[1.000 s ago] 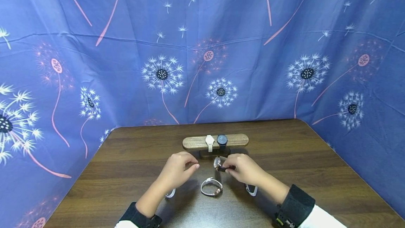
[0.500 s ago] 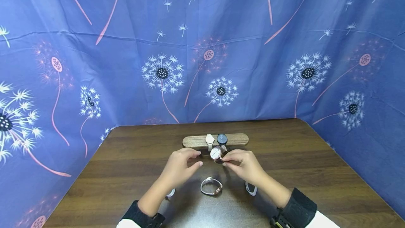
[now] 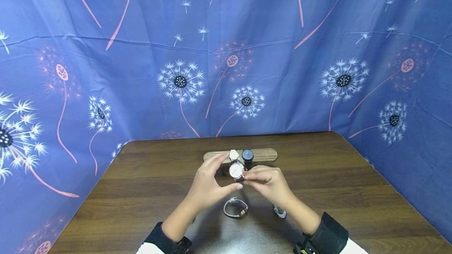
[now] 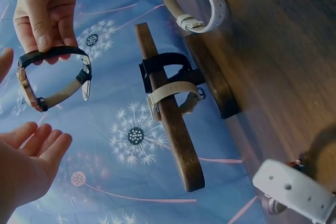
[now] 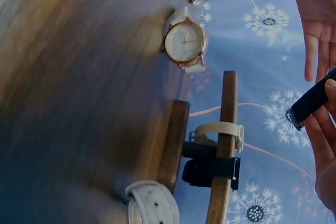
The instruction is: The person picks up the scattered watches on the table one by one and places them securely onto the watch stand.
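Observation:
My right hand (image 3: 266, 181) pinches a wristwatch (image 3: 236, 170) by its dark strap, between thumb and fingers. The watch has a white dial and a rose-gold case, its buckled strap forming a loop in the left wrist view. It is held up in front of a wooden watch stand (image 3: 263, 155), dial turned towards me. My left hand (image 3: 208, 183) is spread on the other side of the dial, thumb below and fingers above. In the left wrist view a gap shows between the left fingers (image 4: 50, 142) and the watch. The stand's bar carries a cream watch (image 3: 234, 155) and a black watch (image 3: 247, 154).
A watch with a thin white strap (image 3: 236, 207) stands looped on the table (image 3: 148, 183) in front of the hands. Another white-strapped watch (image 3: 280, 211) lies partly behind the right forearm. Close beyond the table hangs a blue dandelion-print cloth (image 3: 141, 69).
My right hand has raised the watch and turned its dial towards me, shifting it slightly left. The left hand has moved right and spread its fingers beside it.

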A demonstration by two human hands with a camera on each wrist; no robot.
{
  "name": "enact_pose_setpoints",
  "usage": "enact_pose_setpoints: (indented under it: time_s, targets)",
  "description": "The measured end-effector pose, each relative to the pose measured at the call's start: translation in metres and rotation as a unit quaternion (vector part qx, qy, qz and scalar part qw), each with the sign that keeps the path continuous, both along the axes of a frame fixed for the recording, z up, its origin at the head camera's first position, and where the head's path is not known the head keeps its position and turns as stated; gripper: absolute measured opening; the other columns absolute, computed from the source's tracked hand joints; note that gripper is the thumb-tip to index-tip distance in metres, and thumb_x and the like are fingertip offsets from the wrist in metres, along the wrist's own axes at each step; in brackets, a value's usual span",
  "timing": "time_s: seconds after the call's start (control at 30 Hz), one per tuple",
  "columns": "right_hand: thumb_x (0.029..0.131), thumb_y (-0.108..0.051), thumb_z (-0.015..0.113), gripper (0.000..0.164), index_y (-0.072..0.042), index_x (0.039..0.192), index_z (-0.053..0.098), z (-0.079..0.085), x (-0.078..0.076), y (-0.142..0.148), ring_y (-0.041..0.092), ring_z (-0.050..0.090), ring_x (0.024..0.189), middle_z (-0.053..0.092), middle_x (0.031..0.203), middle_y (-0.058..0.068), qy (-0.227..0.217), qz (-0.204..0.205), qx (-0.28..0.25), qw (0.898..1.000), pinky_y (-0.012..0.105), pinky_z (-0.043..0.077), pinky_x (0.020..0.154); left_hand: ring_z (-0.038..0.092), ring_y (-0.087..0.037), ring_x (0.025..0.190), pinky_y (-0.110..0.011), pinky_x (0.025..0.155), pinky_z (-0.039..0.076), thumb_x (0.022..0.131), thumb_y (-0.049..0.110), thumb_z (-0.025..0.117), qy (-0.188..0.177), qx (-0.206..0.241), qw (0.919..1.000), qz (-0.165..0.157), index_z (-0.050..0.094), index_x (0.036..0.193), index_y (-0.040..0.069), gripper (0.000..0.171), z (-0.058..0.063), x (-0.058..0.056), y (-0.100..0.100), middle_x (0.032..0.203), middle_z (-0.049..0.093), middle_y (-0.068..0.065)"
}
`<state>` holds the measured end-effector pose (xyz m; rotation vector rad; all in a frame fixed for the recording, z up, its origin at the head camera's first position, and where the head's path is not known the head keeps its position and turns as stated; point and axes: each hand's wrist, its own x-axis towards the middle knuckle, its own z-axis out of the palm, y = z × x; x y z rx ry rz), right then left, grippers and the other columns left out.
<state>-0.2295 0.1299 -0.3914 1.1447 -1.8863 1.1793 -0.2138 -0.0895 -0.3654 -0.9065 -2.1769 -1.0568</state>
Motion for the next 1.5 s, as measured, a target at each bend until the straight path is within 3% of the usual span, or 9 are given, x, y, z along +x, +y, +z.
enact_pose_setpoints:
  time_s: [0.27,0.43,0.63,0.83,1.07,1.3,1.5]
  targets:
    - [0.065,0.014,0.080,0.026,-0.003,0.084,0.076,-0.0003,0.0026,-0.0011,0.024,0.070,0.082,0.074,0.084,0.008,-0.009,0.014,-0.012,1.000,0.023,0.054,0.082,0.052,-0.025,0.125,-0.041,0.104,0.043,0.068,0.035,0.089,0.033,-0.003,0.9993,-0.017,0.055,0.134,0.003,0.081,0.0010,0.0003,0.0046,0.134,0.057,-0.009]
    - [0.067,0.016,0.078,0.024,-0.001,0.084,0.076,-0.0016,0.0020,-0.0007,0.022,0.070,0.086,0.074,0.086,0.009,-0.025,0.034,-0.020,0.999,0.025,0.054,0.084,0.055,-0.024,0.122,-0.040,0.102,0.045,0.070,0.033,0.088,0.043,-0.006,0.9988,-0.024,0.059,0.129,0.004,0.072,-0.0006,-0.0010,0.0072,0.129,0.061,-0.010]
    - [0.066,0.019,0.077,0.024,0.003,0.084,0.075,-0.0018,0.0017,-0.0026,0.026,0.069,0.084,0.073,0.085,0.014,-0.010,0.056,-0.035,0.998,0.025,0.054,0.084,0.058,-0.021,0.116,-0.037,0.099,0.047,0.072,0.030,0.087,0.063,-0.007,0.9978,-0.023,0.063,0.125,0.006,0.062,-0.0004,-0.0014,0.0093,0.122,0.065,-0.008]
    - [0.066,0.020,0.077,0.024,0.004,0.083,0.075,-0.0030,0.0026,-0.0038,0.025,0.069,0.085,0.073,0.085,0.014,-0.016,0.052,-0.040,0.998,0.025,0.055,0.083,0.059,-0.019,0.112,-0.034,0.097,0.048,0.071,0.028,0.088,0.068,-0.001,0.9972,-0.030,0.066,0.121,0.006,0.059,0.0016,-0.0013,0.0095,0.119,0.065,-0.008]
    - [0.068,0.018,0.077,0.022,0.003,0.084,0.075,-0.0033,0.0038,-0.0042,0.023,0.070,0.086,0.073,0.087,0.013,-0.045,0.056,-0.043,0.997,0.025,0.055,0.082,0.059,-0.016,0.109,-0.030,0.095,0.048,0.068,0.028,0.089,0.063,0.000,0.9979,-0.012,0.068,0.117,0.006,0.058,0.0028,0.0005,0.0092,0.115,0.064,-0.003]
    - [0.067,0.018,0.078,0.022,0.003,0.083,0.075,-0.0042,0.0029,-0.0053,0.023,0.070,0.085,0.073,0.085,0.014,-0.030,0.054,-0.041,0.997,0.025,0.056,0.080,0.062,-0.018,0.106,-0.028,0.095,0.048,0.066,0.025,0.091,0.090,0.010,0.9958,-0.016,0.068,0.112,0.004,0.055,0.0025,-0.0003,0.0090,0.111,0.067,-0.007]
    - [0.068,0.011,0.082,0.022,0.001,0.086,0.076,-0.0049,0.0035,-0.0062,0.024,0.070,0.087,0.074,0.090,0.012,-0.061,0.026,-0.026,0.997,0.024,0.055,0.083,0.063,-0.019,0.103,-0.027,0.093,0.049,0.064,0.024,0.092,0.127,0.006,0.9918,-0.015,0.070,0.109,0.004,0.054,0.0041,-0.0030,0.0058,0.109,0.068,-0.006]
